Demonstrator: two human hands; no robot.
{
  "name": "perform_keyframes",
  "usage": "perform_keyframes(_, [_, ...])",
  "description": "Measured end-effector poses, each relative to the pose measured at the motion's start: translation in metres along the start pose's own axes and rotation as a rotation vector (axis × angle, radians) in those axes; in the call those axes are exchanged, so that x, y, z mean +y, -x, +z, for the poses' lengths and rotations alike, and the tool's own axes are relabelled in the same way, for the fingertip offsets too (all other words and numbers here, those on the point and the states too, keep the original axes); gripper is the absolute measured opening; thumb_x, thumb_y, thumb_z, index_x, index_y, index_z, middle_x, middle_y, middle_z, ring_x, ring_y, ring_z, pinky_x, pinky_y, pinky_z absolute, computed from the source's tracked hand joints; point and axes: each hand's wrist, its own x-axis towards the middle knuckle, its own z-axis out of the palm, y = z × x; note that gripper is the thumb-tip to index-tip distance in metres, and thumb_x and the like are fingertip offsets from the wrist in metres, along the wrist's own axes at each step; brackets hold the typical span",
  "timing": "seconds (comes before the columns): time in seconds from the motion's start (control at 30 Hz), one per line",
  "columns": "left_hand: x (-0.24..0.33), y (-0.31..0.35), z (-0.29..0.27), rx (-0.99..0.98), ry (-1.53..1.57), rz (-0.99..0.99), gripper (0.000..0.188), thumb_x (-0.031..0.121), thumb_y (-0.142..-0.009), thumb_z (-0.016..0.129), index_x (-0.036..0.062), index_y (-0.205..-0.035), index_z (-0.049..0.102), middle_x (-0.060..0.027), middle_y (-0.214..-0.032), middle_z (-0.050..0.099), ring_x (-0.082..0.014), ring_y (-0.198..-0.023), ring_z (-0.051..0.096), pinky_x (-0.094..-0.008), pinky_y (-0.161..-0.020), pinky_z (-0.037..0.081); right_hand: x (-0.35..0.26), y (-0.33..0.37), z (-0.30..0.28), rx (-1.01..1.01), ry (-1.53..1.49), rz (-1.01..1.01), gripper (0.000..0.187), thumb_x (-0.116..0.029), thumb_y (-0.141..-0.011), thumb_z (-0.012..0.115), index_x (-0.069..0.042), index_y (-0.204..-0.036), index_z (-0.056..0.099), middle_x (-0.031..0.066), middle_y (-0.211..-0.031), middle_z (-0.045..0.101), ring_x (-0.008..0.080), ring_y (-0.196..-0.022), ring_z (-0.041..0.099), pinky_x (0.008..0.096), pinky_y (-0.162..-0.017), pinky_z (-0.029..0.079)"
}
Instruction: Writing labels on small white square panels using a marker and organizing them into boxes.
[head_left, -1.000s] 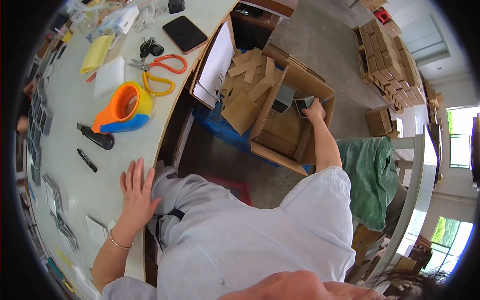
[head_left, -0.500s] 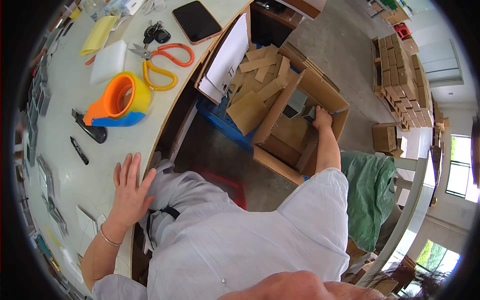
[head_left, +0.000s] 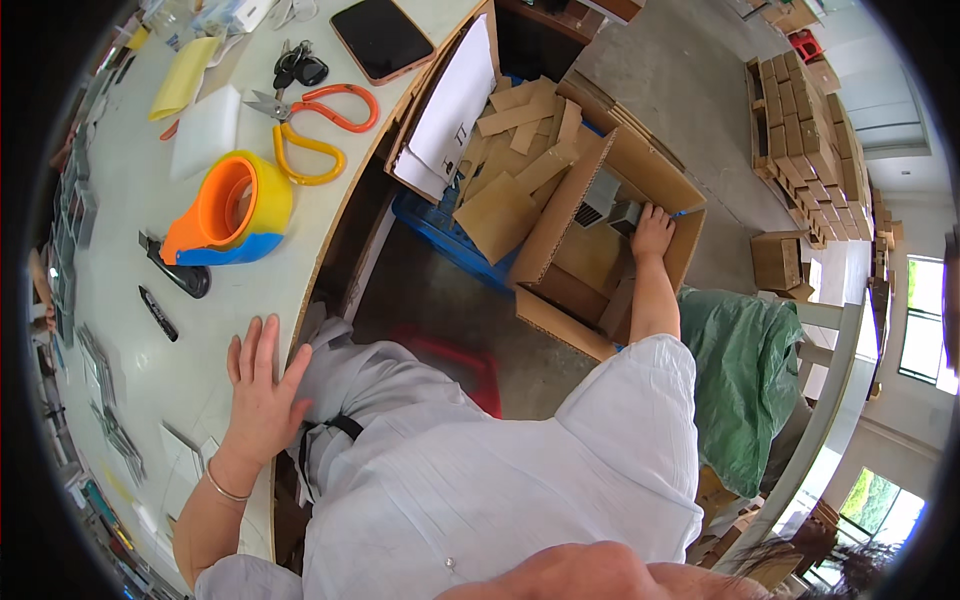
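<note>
Two hands | right hand (head_left: 652, 232) in cardboard box (head_left: 640, 170) | left hand (head_left: 262, 385) flat at table edge (head_left: 300, 300)

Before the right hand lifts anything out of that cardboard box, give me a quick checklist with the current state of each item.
1. Right hand is inside the open cardboard box: ok.
2. Right hand on the small grey item: touching it; whether the fingers are closed around it, cannot tell.
3. Second grey item lies right beside the first and could snag: not ok.
4. Box flaps open, path upward free: ok.
5. Left hand flat on the table edge for support, holding nothing: ok.
6. Loose cardboard strips lie outside the box, away from the hand: ok.
</note>
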Motion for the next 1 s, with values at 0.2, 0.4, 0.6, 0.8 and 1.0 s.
perform_keyframes(0.2, [0.001, -0.001, -0.001, 0.001, -0.01, -0.001, 0.091, 0.008, -0.057, 0.082, 0.0158, -0.138, 0.04, -0.024, -0.152, 0.017, -0.0461, -0.137, 0.023, -0.0629, -0.106, 0.022, -0.002, 0.01, 0.022, 0.046, 0.081, 0.012, 0.038, -0.015, -0.091, 0.043, -0.006, -0.126, 0.053, 0.0105, -0.114, 0.058, 0.0266, -0.109, 0.053, 0.0419, -0.096, 0.038])
perform_keyframes(0.4, [0.003, -0.002, -0.003, -0.009, -0.005, -0.009, 0.09, 0.008, -0.057, 0.082, 0.0155, -0.137, 0.041, -0.0239, -0.152, 0.017, -0.0459, -0.137, 0.023, -0.0621, -0.107, 0.022, -0.004, 0.001, 0.016, -0.061, 0.0, 0.136, 0.033, -0.015, -0.09, 0.045, -0.009, -0.121, 0.055, 0.0113, -0.118, 0.056, 0.0267, -0.107, 0.053, 0.0429, -0.094, 0.038])
perform_keyframes(0.6, [0.003, 0.001, -0.002, -0.002, -0.009, -0.014, 0.089, 0.009, -0.057, 0.083, 0.0153, -0.136, 0.042, -0.0239, -0.152, 0.017, -0.0458, -0.137, 0.023, -0.0616, -0.108, 0.021, -0.038, 0.017, -0.028, 0.154, -0.259, 0.24, 0.043, -0.021, -0.079, 0.064, -0.012, -0.119, 0.052, 0.0113, -0.116, 0.055, 0.0287, -0.106, 0.054, 0.0442, -0.091, 0.04])
perform_keyframes(0.8, [0.004, -0.002, -0.002, -0.01, -0.016, -0.017, 0.087, 0.01, -0.058, 0.082, 0.0152, -0.136, 0.042, -0.0238, -0.152, 0.018, -0.0457, -0.137, 0.023, -0.0611, -0.108, 0.02, -0.064, 0.026, 0.015, -0.048, -1.148, 0.459, 0.045, -0.032, -0.088, 0.059, -0.005, -0.123, 0.055, 0.0162, -0.124, 0.056, 0.0315, -0.118, 0.05, 0.0396, -0.099, 0.038])
perform_keyframes(1.0, [0.005, -0.003, -0.003, -0.01, -0.016, -0.014, 0.087, 0.01, -0.059, 0.082, 0.0148, -0.136, 0.042, -0.0238, -0.152, 0.018, -0.0456, -0.137, 0.023, -0.0614, -0.108, 0.02, -0.09, 0.009, 0.07, -0.081, -1.54, 0.512, 0.062, -0.044, -0.096, 0.048, 0.001, -0.138, 0.042, 0.0162, -0.142, 0.044, 0.0265, -0.133, 0.039, 0.0324, -0.109, 0.029])
